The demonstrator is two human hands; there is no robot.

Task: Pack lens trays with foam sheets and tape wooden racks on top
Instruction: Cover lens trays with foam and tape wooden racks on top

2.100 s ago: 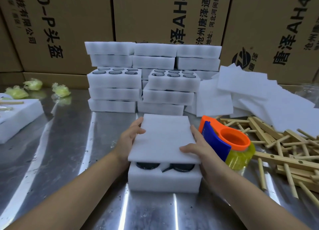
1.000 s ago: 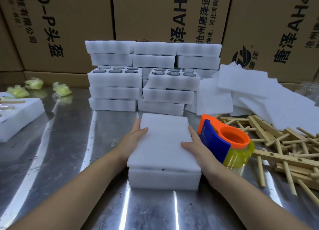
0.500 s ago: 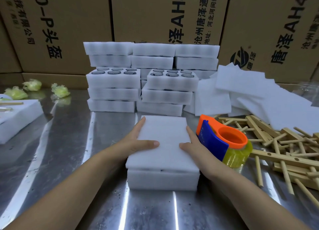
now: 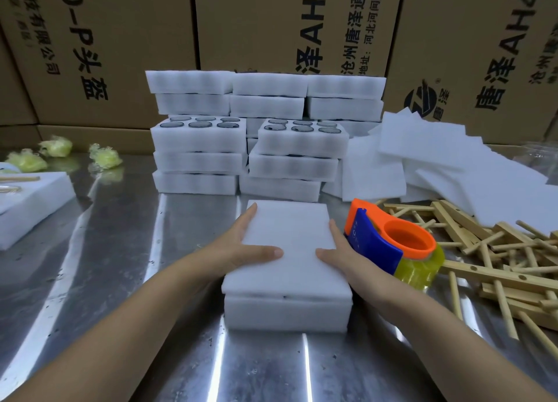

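A white foam sheet lies flat on a white foam lens tray in front of me and hides its lenses. My left hand lies along the sheet's left edge, thumb flat on top. My right hand lies along its right edge, thumb on top as well. Fingers of both hands are straight. Wooden racks lie in a loose pile at the right. An orange and blue tape dispenser with yellowish tape stands just right of my right hand.
Stacks of foam lens trays stand behind, two with lenses showing. Loose foam sheets are heaped at the back right. A packed tray sits at the left, yellow wads beyond it. Cardboard boxes wall off the back.
The foam sheet came down from a tilt to lie flat over the tray, covering the lenses. Both hands slid forward along its sides and both thumbs moved onto its top.
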